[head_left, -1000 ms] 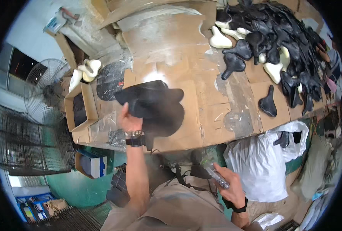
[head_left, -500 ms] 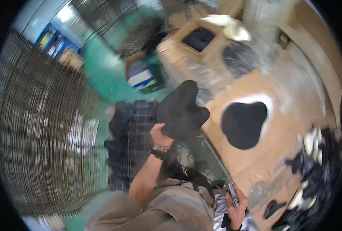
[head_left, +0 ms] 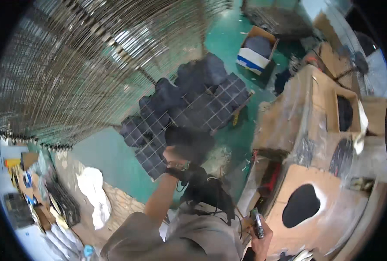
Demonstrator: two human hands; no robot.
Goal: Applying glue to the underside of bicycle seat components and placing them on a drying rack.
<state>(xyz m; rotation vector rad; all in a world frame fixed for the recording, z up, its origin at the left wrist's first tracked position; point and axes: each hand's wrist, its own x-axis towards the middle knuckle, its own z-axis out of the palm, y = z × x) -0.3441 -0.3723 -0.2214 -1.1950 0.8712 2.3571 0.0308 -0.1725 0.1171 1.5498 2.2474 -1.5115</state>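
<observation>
the right hand [head_left: 261, 240], low in the view, is curled around a slim tool [head_left: 258, 222] with a green end. the left hand [head_left: 174, 156] is clamped on the edge of a black sheet [head_left: 192, 142], blurred, over the near side of a wire rack [head_left: 211, 129]; whether they touch, i cannot tell. dark pieces [head_left: 197, 80] lie spread across the rack. to the right, a second black sheet [head_left: 301, 205] lies on cardboard [head_left: 284, 195]. farther off, a white-and-blue box [head_left: 251, 61] sits on the green floor [head_left: 223, 41].
</observation>
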